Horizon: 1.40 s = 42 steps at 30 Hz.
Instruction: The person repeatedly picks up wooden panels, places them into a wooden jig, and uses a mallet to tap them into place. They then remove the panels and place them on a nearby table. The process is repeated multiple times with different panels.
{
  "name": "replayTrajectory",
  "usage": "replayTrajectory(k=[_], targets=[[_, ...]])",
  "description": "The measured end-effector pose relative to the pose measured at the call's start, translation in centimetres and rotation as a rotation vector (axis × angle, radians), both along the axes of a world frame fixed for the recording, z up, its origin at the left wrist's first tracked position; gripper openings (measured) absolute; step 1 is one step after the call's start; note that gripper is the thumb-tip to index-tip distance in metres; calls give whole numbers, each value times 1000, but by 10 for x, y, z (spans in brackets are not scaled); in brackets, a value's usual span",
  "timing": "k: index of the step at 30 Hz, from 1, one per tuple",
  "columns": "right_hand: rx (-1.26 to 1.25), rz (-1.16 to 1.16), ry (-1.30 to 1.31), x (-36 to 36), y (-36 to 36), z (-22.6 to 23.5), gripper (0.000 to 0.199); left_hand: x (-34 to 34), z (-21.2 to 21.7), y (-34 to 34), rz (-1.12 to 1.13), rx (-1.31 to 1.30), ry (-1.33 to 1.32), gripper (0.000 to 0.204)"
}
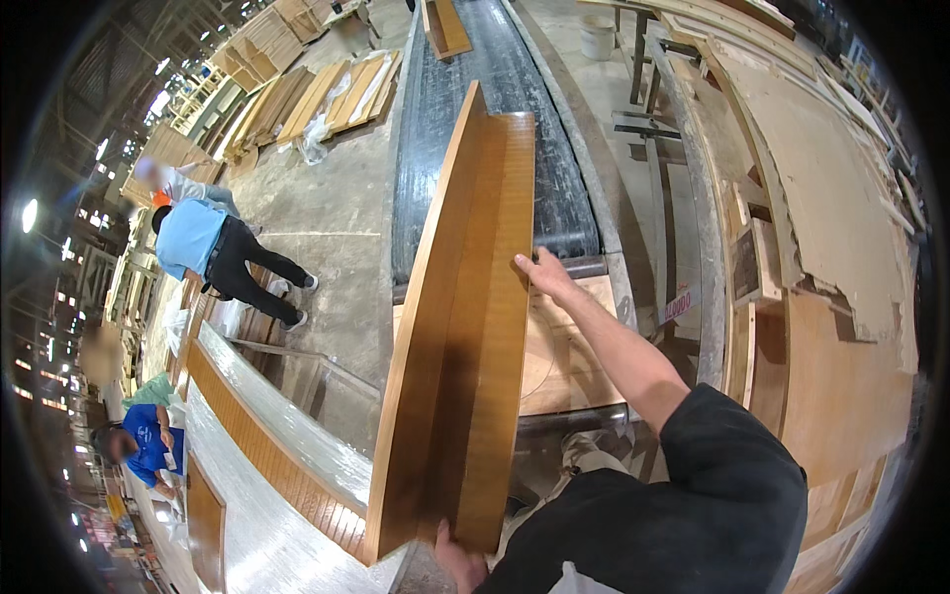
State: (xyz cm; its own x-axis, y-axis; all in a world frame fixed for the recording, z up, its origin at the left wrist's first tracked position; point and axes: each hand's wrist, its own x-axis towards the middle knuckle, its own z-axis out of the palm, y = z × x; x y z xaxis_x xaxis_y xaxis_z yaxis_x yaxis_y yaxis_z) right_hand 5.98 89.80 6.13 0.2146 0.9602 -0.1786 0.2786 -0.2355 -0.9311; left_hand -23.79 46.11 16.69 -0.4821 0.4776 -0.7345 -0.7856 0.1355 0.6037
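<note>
Around us we see a long black conveyor belt (pixel 495 129) running away ahead, with a small board (pixel 445 28) lying on it at the far end. To the left, stacks of wrapped panels (pixel 287 436) stand close by, and beyond them on the concrete floor (pixel 327 218) a person in a light blue top (pixel 203 247) bends over; another person in dark blue (pixel 143 445) sits lower left. Rough plywood sheets (pixel 821 188) pile up on the right. We hold a long brown wooden board (pixel 460 327) on edge, tilted, rising from our lap toward the belt and blocking part of it. Our right hand (pixel 542 272) stretches out on a straight arm, its grip pressed against the board's right edge about halfway up, fingers wrapped round it. Our left hand (pixel 457 564) clamps the board's near bottom end, fingers behind the wood, so we see little of that hand. Our dark sleeve covers the lower right
</note>
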Motion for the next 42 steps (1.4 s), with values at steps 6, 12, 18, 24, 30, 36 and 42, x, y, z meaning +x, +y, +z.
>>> replayTrajectory(k=[6, 12, 18, 24, 30, 36, 42], targets=[[174, 29, 25, 102, -85, -4, 37, 115, -114, 205, -238, 89, 11, 52], [-235, -156, 144, 180, -277, -48, 14, 196, -171, 384, -561, 261, -131, 47], [-368, -142, 41, 185, -350, -64, 18, 216, -128, 428, -964, 598, 60, 44], [-67, 198, -62, 118, -284, -96, 16, 203, -4, 264, -1691, 917, 507, 32], [143, 539, -160, 16, -184, -37, 17, 50, -51, 60, -1771, 249, 1150, 36], [48, 674, 169, -104, -177, 14, 16, -81, -59, -171, -896, -610, 1052, 44], [146, 994, 71, -275, -258, 18, 21, -119, -31, -293, -236, -639, 998, 41]])
